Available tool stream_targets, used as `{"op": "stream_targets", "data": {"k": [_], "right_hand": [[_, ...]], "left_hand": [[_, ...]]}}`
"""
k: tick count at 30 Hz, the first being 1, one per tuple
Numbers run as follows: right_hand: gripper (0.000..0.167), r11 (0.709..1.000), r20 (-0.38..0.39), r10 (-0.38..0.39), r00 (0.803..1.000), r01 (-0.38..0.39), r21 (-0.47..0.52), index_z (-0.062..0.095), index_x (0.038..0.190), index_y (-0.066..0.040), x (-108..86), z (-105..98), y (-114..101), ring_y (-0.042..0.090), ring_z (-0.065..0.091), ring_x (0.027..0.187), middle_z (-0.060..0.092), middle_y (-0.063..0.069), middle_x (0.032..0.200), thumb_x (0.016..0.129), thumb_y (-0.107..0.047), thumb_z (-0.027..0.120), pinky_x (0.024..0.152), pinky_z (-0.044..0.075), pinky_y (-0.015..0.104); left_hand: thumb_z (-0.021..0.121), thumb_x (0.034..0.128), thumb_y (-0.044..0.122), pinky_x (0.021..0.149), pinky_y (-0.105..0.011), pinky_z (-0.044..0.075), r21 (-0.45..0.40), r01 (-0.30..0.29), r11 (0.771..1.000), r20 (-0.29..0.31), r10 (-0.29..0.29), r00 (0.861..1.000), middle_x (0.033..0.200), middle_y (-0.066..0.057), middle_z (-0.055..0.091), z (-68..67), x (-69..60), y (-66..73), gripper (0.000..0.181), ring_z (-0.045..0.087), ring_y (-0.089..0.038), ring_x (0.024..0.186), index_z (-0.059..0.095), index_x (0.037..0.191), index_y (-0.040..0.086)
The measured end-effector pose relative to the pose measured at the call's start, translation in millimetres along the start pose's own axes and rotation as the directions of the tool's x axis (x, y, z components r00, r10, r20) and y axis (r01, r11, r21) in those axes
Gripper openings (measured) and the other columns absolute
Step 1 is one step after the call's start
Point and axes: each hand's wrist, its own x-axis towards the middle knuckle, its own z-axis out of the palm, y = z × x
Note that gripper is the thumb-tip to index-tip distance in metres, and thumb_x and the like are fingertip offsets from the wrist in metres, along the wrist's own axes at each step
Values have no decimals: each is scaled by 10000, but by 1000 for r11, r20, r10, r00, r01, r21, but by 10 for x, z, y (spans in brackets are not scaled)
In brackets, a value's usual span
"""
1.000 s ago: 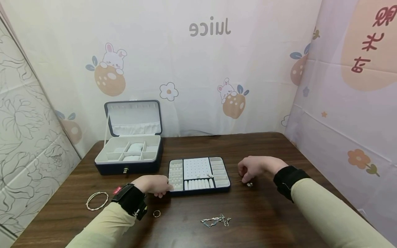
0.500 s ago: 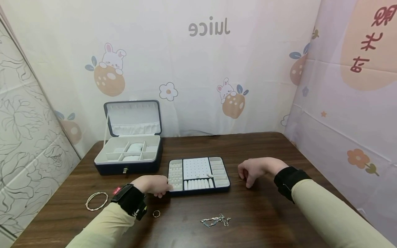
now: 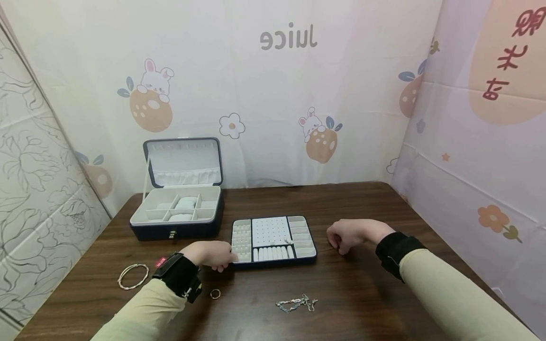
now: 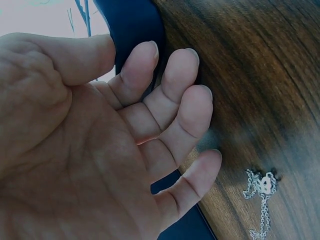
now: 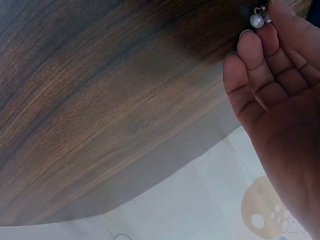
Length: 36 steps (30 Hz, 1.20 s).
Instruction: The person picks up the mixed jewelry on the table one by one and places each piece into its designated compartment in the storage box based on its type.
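Note:
A navy jewelry tray (image 3: pixel 273 264) with pale compartments, a perforated panel and ring rolls lies mid-table. My left hand (image 3: pixel 213 254) grips its front left corner, thumb over the rim, fingers curled against the outer side. Right of the tray, my right hand (image 3: pixel 350 234) is low over the table. In the right wrist view, its thumb and forefinger pinch a pearl earring (image 5: pixel 256 21); the head view hides this earring. A small shiny piece (image 3: pixel 288 241) sits at the panel's lower right. A silver chain (image 3: pixel 294 303) lies heaped in front of the tray.
Behind on the left stands a navy jewelry box (image 3: pixel 187 231), lid raised, with pale cushions in its compartments. A ring (image 3: pixel 215 298) lies in front of the left hand. A twisted bangle (image 3: pixel 121 280) rests at the far left. Curtains border the table's back and sides.
The small earring that lay on the table by my right fingers is now pinched between thumb and forefinger. The right fingertips have drawn in slightly. My left hand stays on the tray corner.

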Motion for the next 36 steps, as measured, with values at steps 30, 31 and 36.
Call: {"op": "stream_targets", "data": {"k": [30, 31, 36], "right_hand": [[239, 998, -48, -49, 998, 46, -44, 632, 856, -169, 30, 42, 33, 143, 539, 727, 594, -7, 830, 797, 62, 648, 656, 456, 314], [236, 998, -51, -50, 997, 47, -48, 634, 852, -169, 34, 43, 34, 142, 539, 723, 595, -7, 825, 797, 60, 650, 652, 455, 313], [209, 997, -65, -42, 997, 38, -67, 638, 846, -174, 53, 51, 43, 144, 543, 713, 594, -23, 802, 814, 30, 669, 642, 460, 311]], "left_hand": [[546, 1015, 205, 604, -251, 384, 1, 1, 1000, -7, -1, 1000, 683, -29, 609, -2, -23, 10, 317, 500, -130, 594, 607, 745, 49], [547, 1016, 206, 602, -251, 382, -2, 3, 1000, -5, -3, 1000, 683, -30, 608, -3, -23, 11, 319, 499, -131, 594, 607, 746, 48], [548, 1017, 211, 606, -254, 385, -4, 4, 1000, -2, -4, 1000, 684, -30, 607, -4, -23, 8, 321, 502, -134, 598, 609, 749, 46]]}}
